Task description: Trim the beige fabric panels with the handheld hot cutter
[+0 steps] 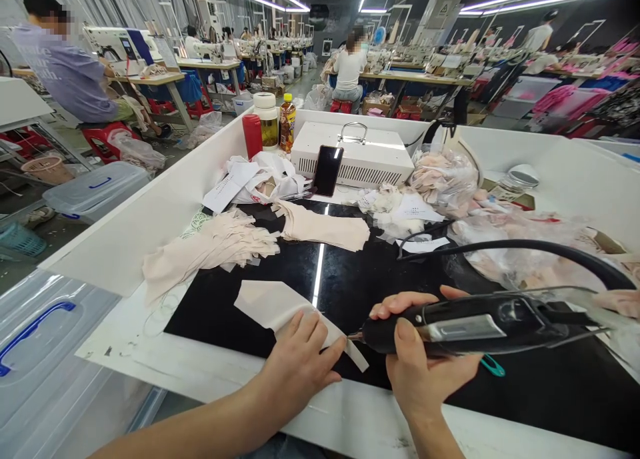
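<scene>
My left hand [299,358] lies flat with fingers stretched out, pressing a pale fabric piece [273,304] onto the black work mat [350,279]. My right hand [420,359] is wrapped round a black handheld electric tool [475,326]. The tool's thin tip touches the fabric edge just beside my left fingers. A thick black cord [525,247] arcs from the tool's rear off to the right.
Two piles of cut beige fabric [215,246] [325,227] lie farther back on the mat. Behind stand a white metal box [360,154], a phone [327,170], bottles [270,122] and bags of pieces [443,176]. White walls [150,219] ring the table. Plastic bins [45,352] sit left. People sew behind.
</scene>
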`<state>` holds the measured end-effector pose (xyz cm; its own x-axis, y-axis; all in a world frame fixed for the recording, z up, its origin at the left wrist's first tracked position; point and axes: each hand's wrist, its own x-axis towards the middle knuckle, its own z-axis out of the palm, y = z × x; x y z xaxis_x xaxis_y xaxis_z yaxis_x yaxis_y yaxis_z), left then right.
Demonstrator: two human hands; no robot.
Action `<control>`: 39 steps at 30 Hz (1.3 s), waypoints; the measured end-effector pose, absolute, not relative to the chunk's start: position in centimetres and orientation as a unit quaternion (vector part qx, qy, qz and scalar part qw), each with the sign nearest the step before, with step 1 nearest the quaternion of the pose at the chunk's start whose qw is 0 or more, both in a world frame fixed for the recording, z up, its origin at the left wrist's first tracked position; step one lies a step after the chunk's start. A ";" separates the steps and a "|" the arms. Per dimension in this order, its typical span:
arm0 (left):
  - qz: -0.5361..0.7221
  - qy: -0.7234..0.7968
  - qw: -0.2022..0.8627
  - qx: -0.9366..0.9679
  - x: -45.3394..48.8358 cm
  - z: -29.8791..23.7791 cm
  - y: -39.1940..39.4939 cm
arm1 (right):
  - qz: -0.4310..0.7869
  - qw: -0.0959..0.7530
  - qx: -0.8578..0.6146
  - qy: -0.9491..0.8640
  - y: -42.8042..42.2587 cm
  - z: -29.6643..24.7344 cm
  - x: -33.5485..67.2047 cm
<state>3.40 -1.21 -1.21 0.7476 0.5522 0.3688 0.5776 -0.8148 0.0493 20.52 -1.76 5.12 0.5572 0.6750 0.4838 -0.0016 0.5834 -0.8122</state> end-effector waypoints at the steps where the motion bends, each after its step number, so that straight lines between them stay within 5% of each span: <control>1: -0.187 -0.302 0.035 -0.934 3.4 -1.3 -1.2 | 0.214 0.785 -0.404 -0.418 -1.8 5.1 20.5; 39: -0.212 -0.298 0.016 -0.930 3.5 -2.0 -1.2 | 0.256 0.780 -0.384 -0.423 0.3 5.2 19.3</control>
<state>3.50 -1.20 -1.96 0.7319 0.5482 0.4048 0.5616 -0.8217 0.0972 19.26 0.32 5.19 0.5113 0.7234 0.4639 -0.0741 0.5749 -0.8148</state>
